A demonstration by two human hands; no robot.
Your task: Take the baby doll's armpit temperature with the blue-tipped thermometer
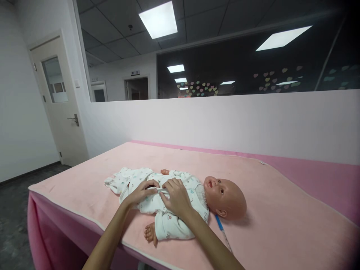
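Note:
A baby doll (225, 195) lies on its back on a pink pad (281, 225), head to the right. It wears a white printed sleepsuit (126, 178). Both my hands rest on the doll's belly. My left hand (142, 193) pinches the suit's front edge with curled fingers. My right hand (176, 197) presses on the chest, fingers bent onto the same front strip of cloth. The doll's near hand (150, 233) sticks out of its sleeve by the pad's front edge.
A blue-tipped thin stick, like a thermometer (222, 228), lies on the pad below the doll's head. The pad covers a table against a low white wall (225, 120) with a dark window above. A closed door (60, 105) stands at left.

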